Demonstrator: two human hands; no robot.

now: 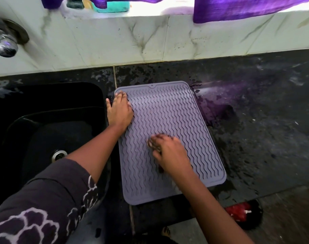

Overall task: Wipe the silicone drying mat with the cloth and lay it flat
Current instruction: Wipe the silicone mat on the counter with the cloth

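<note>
The dark, wet counter (255, 138) carries the mat (176, 120), which lies flat beside the black sink (44, 129), ribbed face up. The left hand (119, 110) presses on the far left corner, fingers (121, 95) spread flat, probably to stop the mat sliding. The right hand (169, 150) bears down mid-mat, fingers curled on something small; it is blurred, so whether that is the cloth cannot be told.

right hand (165, 148) motion-blurred, perhaps hiding the cloth, tap (4, 39) cut off at left edge
</note>
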